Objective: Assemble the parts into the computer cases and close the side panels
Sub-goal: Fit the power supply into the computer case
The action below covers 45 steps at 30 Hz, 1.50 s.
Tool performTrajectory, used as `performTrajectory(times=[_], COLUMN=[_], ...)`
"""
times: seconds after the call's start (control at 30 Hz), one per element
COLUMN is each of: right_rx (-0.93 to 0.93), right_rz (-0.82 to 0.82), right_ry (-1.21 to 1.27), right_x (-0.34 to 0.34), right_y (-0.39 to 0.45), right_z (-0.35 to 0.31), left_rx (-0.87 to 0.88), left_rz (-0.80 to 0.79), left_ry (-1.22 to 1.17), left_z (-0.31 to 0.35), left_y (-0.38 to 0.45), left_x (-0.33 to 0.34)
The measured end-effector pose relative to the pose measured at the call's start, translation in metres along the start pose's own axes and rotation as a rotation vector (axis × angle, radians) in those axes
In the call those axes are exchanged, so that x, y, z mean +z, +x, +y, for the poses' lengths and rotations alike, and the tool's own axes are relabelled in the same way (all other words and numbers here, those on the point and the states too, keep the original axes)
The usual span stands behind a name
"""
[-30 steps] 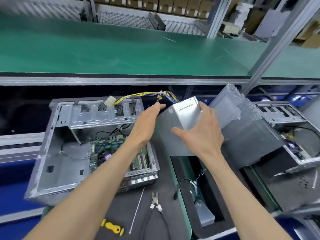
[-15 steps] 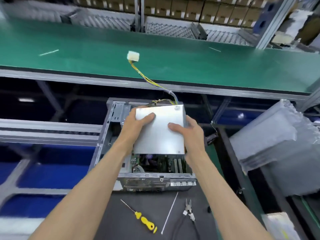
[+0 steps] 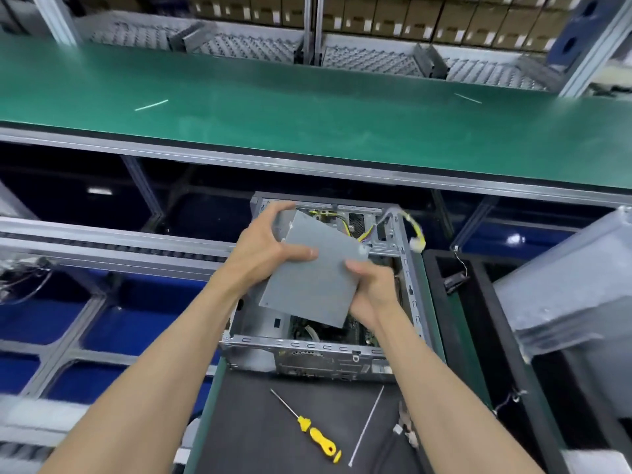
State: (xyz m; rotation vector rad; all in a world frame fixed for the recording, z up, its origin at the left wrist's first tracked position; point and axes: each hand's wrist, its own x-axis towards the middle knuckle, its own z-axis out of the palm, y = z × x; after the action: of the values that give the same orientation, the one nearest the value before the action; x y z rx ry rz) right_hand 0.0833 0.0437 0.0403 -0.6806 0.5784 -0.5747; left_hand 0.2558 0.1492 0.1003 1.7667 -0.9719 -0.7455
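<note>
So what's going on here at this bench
A person is fitting a grey power supply into an open computer case. The left hand grips its upper left corner and the right hand holds its right edge. The unit sits tilted over the case opening, not yet seated, and its yellow cables trail over the far right corner. A yellow screwdriver lies on the mat in front.

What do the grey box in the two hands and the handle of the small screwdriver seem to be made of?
Grey box: probably sheet metal with a matte, dull grey finish; its faces are flat, its edges are sharp and folded, and a small screw sits near one corner.

Screwdriver handle: most likely plastic, glossy bright yellow with rounded moulded shapes; its thin shaft looks like bare steel.
</note>
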Motion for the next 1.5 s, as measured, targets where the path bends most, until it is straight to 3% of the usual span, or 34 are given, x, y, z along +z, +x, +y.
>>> performTrajectory(times=[0.23,0.5,0.57,0.7,0.8,0.97,1.07,1.5], right_rx=[0.061,-0.192,-0.249,-0.341,-0.277,-0.170,-0.126,-0.108], right_rz=[0.054,0.348,0.333,0.221,0.128,-0.064,-0.074,-0.093], right_ry=[-0.073,0.093,-0.061,-0.676,-0.995,-0.903,-0.851,-1.077], right_x=[0.014,0.013,0.011,0.022,0.029,0.023,0.020,-0.008], right_y=[0.025,0.033,0.030,0.023,0.021,0.033,0.038,0.053], right_z=[-0.031,-0.058,-0.061,-0.039,-0.022,0.004,0.018,0.052], left_rx=[0.034,-0.095,-0.131,-0.204,-0.250,-0.283,-0.294,-0.299], left_rz=[0.023,0.118,0.147,0.238,0.307,0.370,0.368,0.371], left_ry=[0.246,0.406,0.505,0.656,0.750,0.873,0.934,1.094], left_z=[0.013,0.017,0.019,0.019,0.016,0.005,0.000,-0.048], left_y=[-0.002,-0.005,-0.005,-0.007,-0.008,-0.006,-0.003,0.002], left_x=[-0.012,-0.016,-0.015,-0.002,0.011,0.022,0.032,0.068])
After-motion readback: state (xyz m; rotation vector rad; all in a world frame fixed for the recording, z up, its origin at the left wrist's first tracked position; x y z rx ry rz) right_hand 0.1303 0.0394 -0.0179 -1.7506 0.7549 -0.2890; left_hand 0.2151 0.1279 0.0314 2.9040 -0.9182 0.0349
